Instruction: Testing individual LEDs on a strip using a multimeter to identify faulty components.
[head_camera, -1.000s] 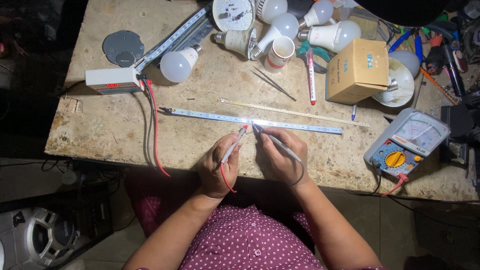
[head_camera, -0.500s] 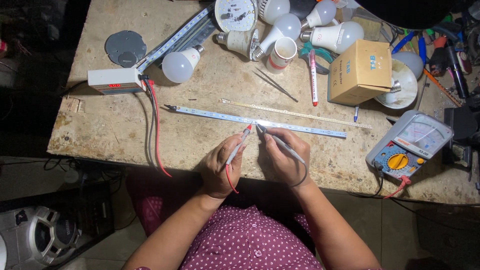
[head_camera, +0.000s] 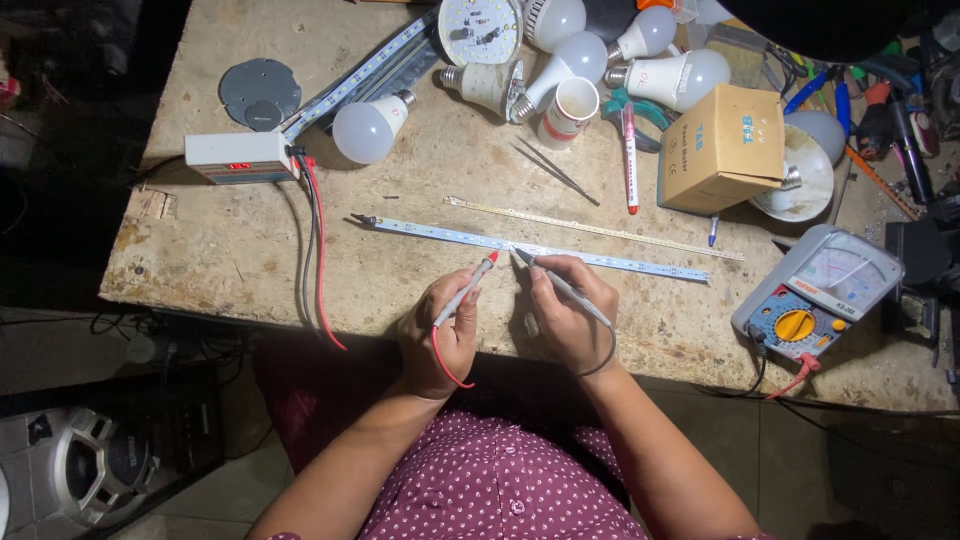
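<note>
Fingers of my left hand pinch the red probe, right hand pinching the black probe, both tips set on the LED strip lying mid-worktop; midpoint being probed, most of its length apparently unchecked

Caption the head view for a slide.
Left hand and right hand touch two probes to a light strip on a workbench.

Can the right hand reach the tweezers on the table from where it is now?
Probably yes. The right hand holds a black probe, and only the flat light strip lies between it and the tweezers.
</note>
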